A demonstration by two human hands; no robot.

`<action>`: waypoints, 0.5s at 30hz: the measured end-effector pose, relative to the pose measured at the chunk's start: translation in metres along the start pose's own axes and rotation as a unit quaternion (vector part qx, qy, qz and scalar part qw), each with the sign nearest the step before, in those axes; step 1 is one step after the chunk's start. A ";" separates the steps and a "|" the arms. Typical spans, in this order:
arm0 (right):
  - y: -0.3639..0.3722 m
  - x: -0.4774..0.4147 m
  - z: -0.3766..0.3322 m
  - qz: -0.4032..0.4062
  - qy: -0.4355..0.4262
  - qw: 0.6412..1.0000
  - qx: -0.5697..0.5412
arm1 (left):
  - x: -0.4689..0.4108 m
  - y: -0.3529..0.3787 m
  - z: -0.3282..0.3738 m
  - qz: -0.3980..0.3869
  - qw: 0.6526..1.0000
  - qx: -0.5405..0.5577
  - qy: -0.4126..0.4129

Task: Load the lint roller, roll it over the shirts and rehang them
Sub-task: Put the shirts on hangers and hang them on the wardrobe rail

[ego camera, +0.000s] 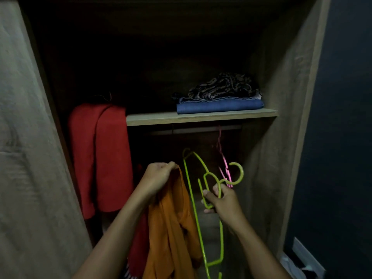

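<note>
I stand in front of an open, dim wardrobe. My left hand (159, 178) pinches the top of an orange shirt (173, 228), which hangs limp below it. My right hand (221, 200) grips a lime-green plastic hanger (193, 198) near its hook, the hanger tilted on edge beside the shirt and not inside it. A red garment (100, 156) hangs at the left of the wardrobe. A pink hanger (223, 160) hangs on the rail (193, 129) under the shelf. No lint roller is in view.
A wooden shelf (201, 117) carries a folded blue cloth (219, 106) with a dark patterned cloth (225, 86) on top. The wardrobe door (26, 158) stands open at left, a side panel (285, 137) at right. Beyond it is a dark wall.
</note>
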State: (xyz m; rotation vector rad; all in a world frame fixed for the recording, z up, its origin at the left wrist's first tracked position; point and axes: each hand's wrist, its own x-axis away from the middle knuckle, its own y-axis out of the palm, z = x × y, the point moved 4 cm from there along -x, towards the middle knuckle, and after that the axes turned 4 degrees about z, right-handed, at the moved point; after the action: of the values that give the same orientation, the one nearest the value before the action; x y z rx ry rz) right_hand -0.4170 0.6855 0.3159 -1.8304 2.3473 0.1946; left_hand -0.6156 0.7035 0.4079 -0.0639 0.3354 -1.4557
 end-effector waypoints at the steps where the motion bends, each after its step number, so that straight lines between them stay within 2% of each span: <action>1: -0.007 0.009 -0.005 0.003 -0.016 1.000 -0.023 | 0.001 0.002 0.001 0.013 0.999 -0.031 0.024; 5: -0.036 0.036 -0.024 0.033 -0.060 0.996 -0.056 | 0.018 0.013 0.014 0.073 0.978 -0.156 0.118; 9: -0.066 0.068 -0.046 0.082 -0.109 0.983 -0.126 | 0.040 0.026 0.027 0.071 0.962 -0.206 0.164; 12: -0.088 0.098 -0.081 0.149 -0.179 0.956 -0.180 | 0.053 0.036 0.039 0.055 0.961 -0.211 0.172; 15: -0.108 0.120 -0.122 0.203 -0.250 0.913 -0.251 | 0.069 0.048 0.062 0.013 0.968 -0.195 0.157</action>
State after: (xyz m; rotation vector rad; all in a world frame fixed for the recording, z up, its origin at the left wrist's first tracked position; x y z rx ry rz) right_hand -0.3467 0.5217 0.4100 -1.1894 2.3752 1.2556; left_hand -0.5478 0.6318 0.4423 -0.1454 0.8766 -1.3552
